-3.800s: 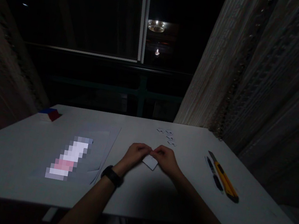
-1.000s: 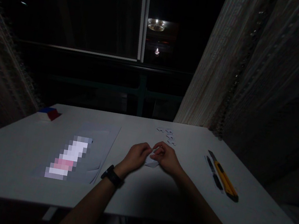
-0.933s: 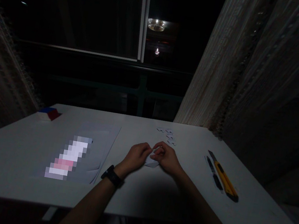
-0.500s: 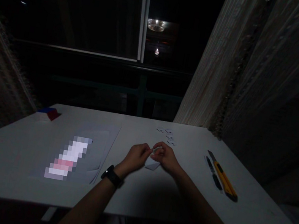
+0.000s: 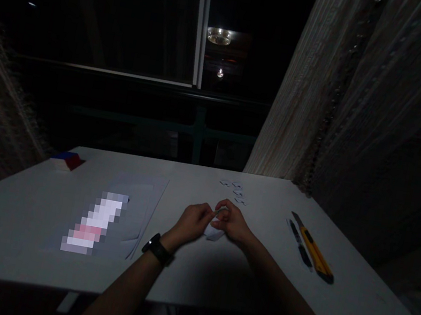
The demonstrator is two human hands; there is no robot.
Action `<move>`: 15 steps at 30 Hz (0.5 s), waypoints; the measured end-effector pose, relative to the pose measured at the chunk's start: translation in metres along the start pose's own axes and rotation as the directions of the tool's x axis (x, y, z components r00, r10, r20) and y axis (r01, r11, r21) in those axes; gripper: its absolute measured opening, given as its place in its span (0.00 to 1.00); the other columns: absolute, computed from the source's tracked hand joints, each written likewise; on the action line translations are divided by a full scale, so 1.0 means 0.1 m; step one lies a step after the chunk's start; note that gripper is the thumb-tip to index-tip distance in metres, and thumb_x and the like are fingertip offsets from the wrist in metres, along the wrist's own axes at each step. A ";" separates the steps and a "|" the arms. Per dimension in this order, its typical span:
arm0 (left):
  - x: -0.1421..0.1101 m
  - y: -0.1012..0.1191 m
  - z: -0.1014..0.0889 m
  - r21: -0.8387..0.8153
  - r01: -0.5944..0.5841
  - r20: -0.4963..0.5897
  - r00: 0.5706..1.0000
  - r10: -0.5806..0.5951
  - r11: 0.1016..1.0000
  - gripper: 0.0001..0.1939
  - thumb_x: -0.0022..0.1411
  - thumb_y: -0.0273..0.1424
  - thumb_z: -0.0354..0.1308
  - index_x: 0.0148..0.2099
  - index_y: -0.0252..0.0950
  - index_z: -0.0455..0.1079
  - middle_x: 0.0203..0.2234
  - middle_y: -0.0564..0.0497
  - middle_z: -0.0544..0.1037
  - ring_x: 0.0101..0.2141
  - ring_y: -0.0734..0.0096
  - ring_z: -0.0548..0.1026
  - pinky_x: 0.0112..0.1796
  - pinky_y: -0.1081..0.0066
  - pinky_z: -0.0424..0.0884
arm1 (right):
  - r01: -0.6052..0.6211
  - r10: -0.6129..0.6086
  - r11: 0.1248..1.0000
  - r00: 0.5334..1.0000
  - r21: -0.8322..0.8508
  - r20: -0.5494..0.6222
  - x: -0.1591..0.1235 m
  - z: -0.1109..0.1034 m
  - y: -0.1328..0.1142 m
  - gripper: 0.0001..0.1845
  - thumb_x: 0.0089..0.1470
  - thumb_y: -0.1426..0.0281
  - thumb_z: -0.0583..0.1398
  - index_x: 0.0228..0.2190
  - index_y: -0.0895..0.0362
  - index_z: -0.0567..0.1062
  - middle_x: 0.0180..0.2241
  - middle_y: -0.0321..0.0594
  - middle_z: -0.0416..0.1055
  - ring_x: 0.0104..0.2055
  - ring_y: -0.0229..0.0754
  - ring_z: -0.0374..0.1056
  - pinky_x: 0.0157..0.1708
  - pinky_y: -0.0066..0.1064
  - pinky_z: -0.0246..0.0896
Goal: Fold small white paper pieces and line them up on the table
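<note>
Between my two hands is a small folded piece of white paper (image 5: 214,232), held a little above the table. My left hand (image 5: 194,222), with a black watch (image 5: 157,248) on its wrist, pinches the paper's left side. On the other side my right hand (image 5: 233,222) grips it between thumb and curled fingers. Parts of the paper are hidden behind the fingers. Several small white paper pieces with dark marks (image 5: 240,194) lie on the table just beyond my hands.
Left of my hands, white sheets (image 5: 139,204) lie beside a blurred-out patch (image 5: 97,221). A yellow utility knife (image 5: 315,255) and a black pen (image 5: 301,244) lie at the right. A red, blue and white block (image 5: 66,160) sits at the white table's (image 5: 10,231) far left corner.
The folded paper has turned slightly between my fingers, and its lower edge looks rounder than before. Both hands have stayed in nearly the same place.
</note>
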State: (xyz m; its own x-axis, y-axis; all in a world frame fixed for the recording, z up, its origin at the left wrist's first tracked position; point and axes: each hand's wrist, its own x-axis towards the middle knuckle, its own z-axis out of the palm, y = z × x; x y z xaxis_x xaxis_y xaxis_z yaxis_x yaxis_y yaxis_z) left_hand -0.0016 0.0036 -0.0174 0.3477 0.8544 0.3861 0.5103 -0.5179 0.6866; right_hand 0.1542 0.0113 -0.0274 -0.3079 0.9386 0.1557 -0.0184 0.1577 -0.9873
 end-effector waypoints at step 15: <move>-0.01 0.02 0.00 -0.007 -0.032 0.001 0.999 0.032 0.999 0.13 0.57 0.35 0.47 0.29 0.33 0.68 0.19 0.54 0.69 0.22 0.76 0.65 0.25 0.75 0.56 | -0.111 0.110 0.993 0.994 -0.034 -0.028 0.00 -0.01 -0.05 0.23 0.23 0.74 0.66 0.26 0.57 0.64 0.14 0.22 0.58 0.15 0.28 0.52 0.15 0.20 0.46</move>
State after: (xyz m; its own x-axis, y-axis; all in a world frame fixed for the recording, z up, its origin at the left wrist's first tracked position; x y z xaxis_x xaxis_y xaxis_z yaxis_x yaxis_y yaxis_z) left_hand -0.0008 0.0016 -0.0166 0.3643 0.8374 0.4075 0.4934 -0.5447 0.6782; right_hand 0.1551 0.0108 -0.0220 -0.2816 0.9584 0.0469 0.0481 0.0629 -0.9969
